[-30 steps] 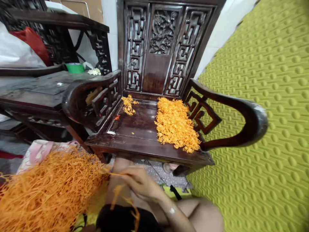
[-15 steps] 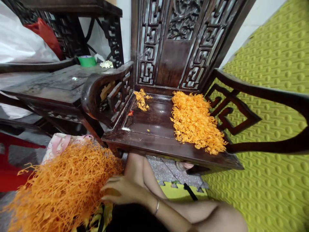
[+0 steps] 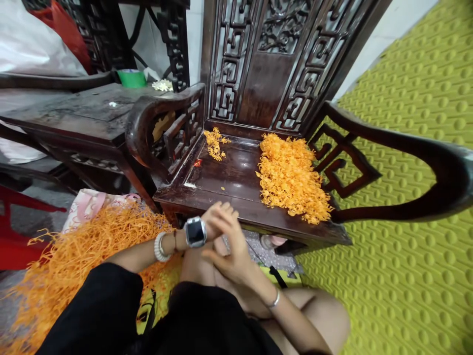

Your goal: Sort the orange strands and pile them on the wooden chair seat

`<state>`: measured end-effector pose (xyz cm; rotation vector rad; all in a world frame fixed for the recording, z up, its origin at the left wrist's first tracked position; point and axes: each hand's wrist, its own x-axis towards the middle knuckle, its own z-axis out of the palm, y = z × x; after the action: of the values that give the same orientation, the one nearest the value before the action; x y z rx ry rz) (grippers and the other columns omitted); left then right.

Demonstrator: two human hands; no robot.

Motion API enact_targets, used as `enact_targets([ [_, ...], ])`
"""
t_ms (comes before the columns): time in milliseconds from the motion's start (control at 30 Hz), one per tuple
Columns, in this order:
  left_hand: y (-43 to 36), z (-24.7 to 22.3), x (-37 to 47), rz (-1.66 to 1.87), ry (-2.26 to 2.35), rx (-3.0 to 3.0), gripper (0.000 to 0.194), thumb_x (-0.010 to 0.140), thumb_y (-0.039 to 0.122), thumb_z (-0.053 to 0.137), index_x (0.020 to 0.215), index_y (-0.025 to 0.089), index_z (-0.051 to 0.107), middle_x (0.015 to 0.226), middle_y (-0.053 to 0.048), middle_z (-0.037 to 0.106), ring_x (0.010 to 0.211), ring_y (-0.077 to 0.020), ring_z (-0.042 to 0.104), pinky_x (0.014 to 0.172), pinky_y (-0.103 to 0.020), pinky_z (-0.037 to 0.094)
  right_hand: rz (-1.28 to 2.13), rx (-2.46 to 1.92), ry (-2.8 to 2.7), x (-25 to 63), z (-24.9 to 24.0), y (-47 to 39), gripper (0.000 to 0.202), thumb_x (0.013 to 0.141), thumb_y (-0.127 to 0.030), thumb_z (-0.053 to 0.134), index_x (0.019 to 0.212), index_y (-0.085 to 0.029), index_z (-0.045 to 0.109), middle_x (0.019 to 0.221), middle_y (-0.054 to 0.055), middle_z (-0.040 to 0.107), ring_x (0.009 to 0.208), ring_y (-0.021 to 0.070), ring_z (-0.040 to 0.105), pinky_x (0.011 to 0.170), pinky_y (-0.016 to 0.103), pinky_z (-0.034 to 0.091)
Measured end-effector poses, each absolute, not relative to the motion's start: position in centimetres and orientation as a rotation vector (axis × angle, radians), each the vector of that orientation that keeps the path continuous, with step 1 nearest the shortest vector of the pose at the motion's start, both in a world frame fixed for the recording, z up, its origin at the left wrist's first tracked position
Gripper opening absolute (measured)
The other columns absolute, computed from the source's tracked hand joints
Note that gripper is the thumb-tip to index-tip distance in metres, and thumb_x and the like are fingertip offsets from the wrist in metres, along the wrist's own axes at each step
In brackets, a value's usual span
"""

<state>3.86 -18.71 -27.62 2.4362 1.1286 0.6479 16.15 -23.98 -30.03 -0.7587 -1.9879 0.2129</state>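
My left hand (image 3: 218,219), with a watch on its wrist, is raised over my lap at the chair's front edge. My right hand (image 3: 234,251) overlaps it, palm turned toward it, fingers stretched and thumb apart, with nothing visible in it. The left fingers are partly hidden behind the right ones. A big heap of loose orange strands (image 3: 74,261) lies at the lower left, under my left forearm. On the dark wooden seat (image 3: 236,180) rest a thick pile of orange knotted bunches (image 3: 291,177) at the right and a small bunch (image 3: 216,144) at the back left.
A dark side table (image 3: 84,116) at the left holds green tape (image 3: 132,78) and a small pale cluster (image 3: 162,85). The chair's curved right armrest (image 3: 399,143) borders a yellow-green textured mat (image 3: 406,266). A patterned bag (image 3: 83,209) and red stool (image 3: 22,231) are at the left.
My left hand has come into view from the left. My right hand has moved off the strand heap, up and to the right, to meet it. The view has shifted slightly.
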Motion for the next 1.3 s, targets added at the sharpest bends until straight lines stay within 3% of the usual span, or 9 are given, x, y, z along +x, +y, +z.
enact_targets([
  [100, -13.5, -26.7, 5.1, 0.532, 1.383, 2.615, 0.022, 0.091, 0.013, 0.043, 0.104, 0.013, 0.06, 0.1, -0.012, 0.064, 0.105, -0.0255, 0.054, 0.093, -0.043, 0.044, 0.187, -0.96, -1.746, 18.9, -27.6, -20.1, 0.03, 0.089, -0.028, 0.056, 0.117, -0.018, 0.052, 0.116, 0.013, 0.061, 0.111, 0.0227, 0.058, 0.096, 0.042, 0.047],
  [300, -2.8, -27.1, 5.2, 0.403, 1.909, 2.693, 0.048, 0.091, 0.015, 0.04, 0.138, 0.004, 0.036, 0.136, -0.026, 0.045, 0.121, -0.0324, 0.044, 0.094, -0.046, 0.039, 0.266, -1.369, -2.205, 22.6, -25.6, -9.0, 0.017, 0.09, -0.02, 0.047, 0.104, -0.016, 0.055, 0.101, 0.009, 0.067, 0.09, 0.0188, 0.065, 0.082, 0.033, 0.052],
  [533, 4.1, -27.6, 4.8, 0.313, 1.995, 2.714, 0.035, 0.09, 0.006, 0.034, 0.115, 0.008, 0.059, 0.119, -0.021, 0.061, 0.117, -0.028, 0.049, 0.093, -0.044, 0.039, 0.251, -1.393, -2.544, 21.5, -25.9, 1.7, 0.037, 0.069, -0.007, 0.067, 0.105, -0.011, 0.062, 0.108, 0.017, 0.068, 0.101, 0.0286, 0.064, 0.09, 0.039, 0.05],
  [700, 3.5, -25.1, 3.9, 0.454, 1.944, 2.825, 0.038, 0.094, 0.011, 0.028, 0.118, 0.012, 0.057, 0.122, -0.018, 0.06, 0.116, -0.0278, 0.049, 0.09, -0.042, 0.041, 0.103, -1.406, -2.389, 18.9, -25.4, 5.2, 0.074, 0.073, -0.018, 0.067, 0.139, -0.006, 0.034, 0.143, 0.024, 0.04, 0.132, 0.0325, 0.04, 0.105, 0.046, 0.039],
  [800, 1.6, -22.2, 3.8, 0.629, 1.881, 2.901, 0.041, 0.097, 0.018, 0.023, 0.124, 0.016, 0.054, 0.132, -0.013, 0.055, 0.121, -0.0268, 0.046, 0.092, -0.041, 0.04, 0.044, -1.349, -2.091, 17.5, -24.6, 6.1, 0.073, 0.084, -0.024, 0.054, 0.145, -0.006, 0.018, 0.15, 0.024, 0.025, 0.141, 0.0288, 0.025, 0.111, 0.047, 0.03],
  [933, -2.1, -17.4, 3.8, 1.139, 1.719, 2.959, 0.041, 0.099, 0.024, 0.022, 0.126, 0.02, 0.052, 0.132, -0.008, 0.055, 0.121, -0.0246, 0.047, 0.096, -0.04, 0.039, 0.061, -0.983, -1.563, 16.7, -21.8, 4.4, 0.033, 0.095, -0.029, 0.036, 0.123, -0.014, 0.046, 0.123, 0.016, 0.056, 0.119, 0.023, 0.052, 0.102, 0.044, 0.042],
  [1067, -6.8, -12.5, 2.9, 1.552, 1.636, 2.884, 0.036, 0.099, 0.027, 0.025, 0.122, 0.021, 0.052, 0.122, -0.009, 0.058, 0.12, -0.0249, 0.048, 0.099, -0.042, 0.037, 0.162, -0.761, -1.524, 17.1, -15.5, -2.2, 0.035, 0.099, -0.042, 0.029, 0.11, -0.018, 0.052, 0.103, 0.005, 0.061, 0.091, 0.0141, 0.063, 0.078, 0.032, 0.051],
  [1200, -11.4, -9.1, 0.7, 1.902, 1.511, 2.884, 0.043, 0.1, 0.038, 0.021, 0.102, 0.016, 0.058, 0.089, -0.006, 0.06, 0.091, -0.02, 0.06, 0.083, -0.036, 0.046, 0.823, -0.814, -1.923, 19.0, -9.8, -12.0, 0.045, 0.098, -0.043, 0.029, 0.097, -0.012, 0.061, 0.064, -0.008, 0.048, 0.047, -0.002, 0.045, 0.049, 0.016, 0.034],
  [1300, -14.5, -8.6, -0.1, 1.424, 1.332, 3.201, 0.06, 0.097, 0.051, 0.012, 0.091, 0.016, 0.06, 0.075, -0.003, 0.054, 0.084, -0.0185, 0.061, 0.076, -0.036, 0.046, 1.078, -0.904, -1.98, 21.7, -9.2, -18.5, 0.039, 0.085, -0.052, 0.055, 0.071, -0.017, 0.067, 0.045, -0.008, 0.036, 0.036, -0.0012, 0.031, 0.036, 0.012, 0.024],
])
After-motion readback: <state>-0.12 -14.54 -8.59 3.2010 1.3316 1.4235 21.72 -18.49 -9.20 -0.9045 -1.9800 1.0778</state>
